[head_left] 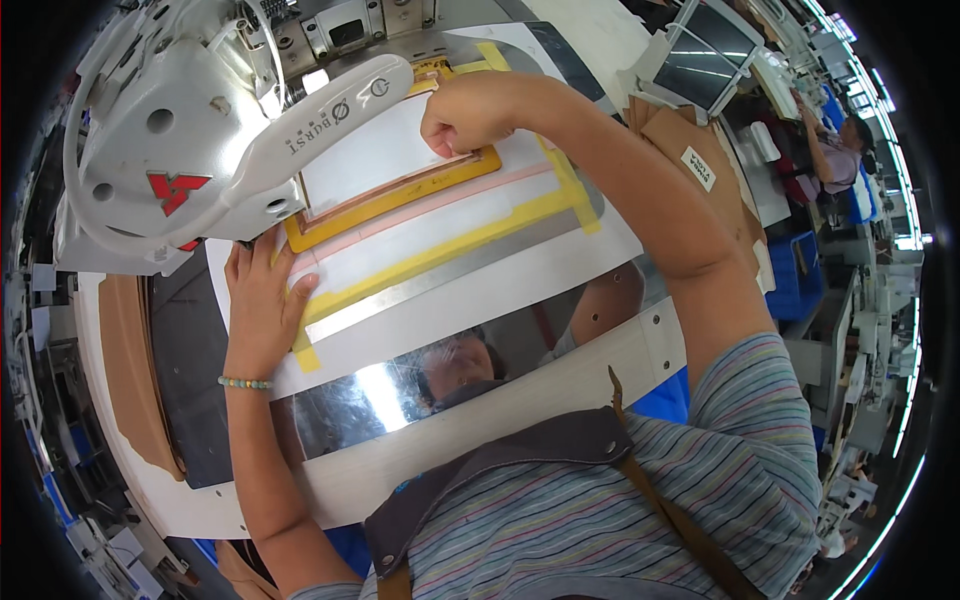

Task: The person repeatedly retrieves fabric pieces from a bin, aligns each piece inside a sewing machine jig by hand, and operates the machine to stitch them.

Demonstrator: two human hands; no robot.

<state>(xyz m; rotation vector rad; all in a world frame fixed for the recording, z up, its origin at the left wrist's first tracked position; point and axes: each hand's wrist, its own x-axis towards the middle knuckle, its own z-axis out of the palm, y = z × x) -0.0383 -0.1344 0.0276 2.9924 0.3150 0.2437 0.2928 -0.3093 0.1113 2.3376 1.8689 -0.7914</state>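
On the machine bed, a yellow rectangular frame (392, 205) surrounds a white panel (360, 150) with a brownish inner border. My right hand (472, 112) reaches over the frame's right part with its fingers curled down against the inner border. What those fingers pinch, if anything, is hidden. Flat on a white sheet (455, 290), beside the frame's near left corner, lies my left hand (262, 305) with its fingers apart. Its fingertips come close under the machine head. Strips of yellow tape (440, 250) run along the sheet around the frame.
A large white sewing machine head (160, 130) with a long light-grey arm (320, 120) overhangs the frame's left side. A shiny metal plate (350, 405) lies nearer me. Brown cardboard pieces (690, 165) sit at right, a screen (708, 55) behind them. Another person (845, 155) sits far right.
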